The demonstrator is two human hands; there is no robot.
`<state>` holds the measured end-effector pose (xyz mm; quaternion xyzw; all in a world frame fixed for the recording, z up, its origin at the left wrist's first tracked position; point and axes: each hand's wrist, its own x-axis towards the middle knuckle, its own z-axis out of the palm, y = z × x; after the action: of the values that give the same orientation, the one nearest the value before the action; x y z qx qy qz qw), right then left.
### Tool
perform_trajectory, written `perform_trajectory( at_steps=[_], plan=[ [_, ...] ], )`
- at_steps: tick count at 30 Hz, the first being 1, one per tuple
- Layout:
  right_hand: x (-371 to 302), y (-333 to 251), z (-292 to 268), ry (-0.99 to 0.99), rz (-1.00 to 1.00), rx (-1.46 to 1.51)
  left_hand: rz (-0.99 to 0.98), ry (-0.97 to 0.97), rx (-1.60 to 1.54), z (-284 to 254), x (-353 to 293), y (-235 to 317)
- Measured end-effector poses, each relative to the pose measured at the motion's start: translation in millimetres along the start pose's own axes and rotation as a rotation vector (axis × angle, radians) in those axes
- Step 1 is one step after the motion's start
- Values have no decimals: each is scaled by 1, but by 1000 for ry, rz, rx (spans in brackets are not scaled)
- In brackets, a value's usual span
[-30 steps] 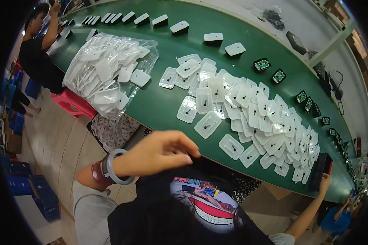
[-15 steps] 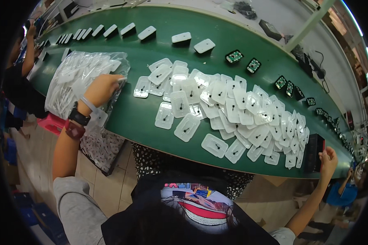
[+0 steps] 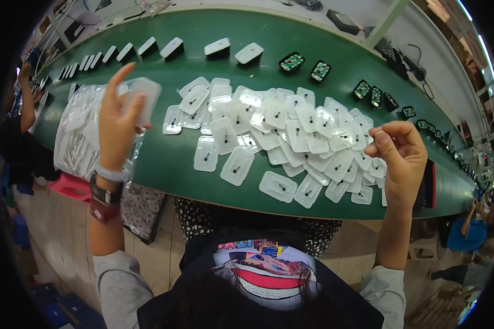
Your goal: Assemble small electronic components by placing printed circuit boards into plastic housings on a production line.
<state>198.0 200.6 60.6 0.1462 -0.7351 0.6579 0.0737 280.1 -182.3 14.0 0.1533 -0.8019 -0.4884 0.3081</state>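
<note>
While raised above the green desk (image 3: 164, 164), left hand (image 3: 115, 123) clamped on a clear plastic tray (image 3: 140, 98), held over the bag of trays (image 3: 79, 134) at the desk's left end. Right hand (image 3: 398, 156) lifted near the desk's right, fingertips (image 3: 381, 143) pinched together, contents too small to tell. Heap of clear trays (image 3: 280, 134) spread between both hands.

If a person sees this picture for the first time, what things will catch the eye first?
First, the big heap of clear plastic pieces, each with a small dark part, spread over the middle of the green conveyor belt. Next, the left hand, raised at the left, holds one white piece above a full plastic bag. The right hand is closed loosely at the belt's right side.
</note>
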Motion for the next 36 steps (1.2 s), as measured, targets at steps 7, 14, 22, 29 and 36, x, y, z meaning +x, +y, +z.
perform_trajectory(
  at_steps=[7, 14, 22, 29, 36],
  plan=[
    [-26, -18, 58, -181, -89, 136, -93, -799, -514, 94, -64, 74],
    [-31, 2, 56, -215, -571, -440, -335, -884, -748, 115, -72, 91],
    [-27, 0, 48, -363, -569, -479, -85, -926, -470, 111, -70, 85],
    [-37, -3, 40, -341, -571, -457, -258, -968, -701, 99, -78, 84],
    [-47, -3, 44, -330, -515, -446, -417, -1012, -737, 86, -76, 84]
  ],
)
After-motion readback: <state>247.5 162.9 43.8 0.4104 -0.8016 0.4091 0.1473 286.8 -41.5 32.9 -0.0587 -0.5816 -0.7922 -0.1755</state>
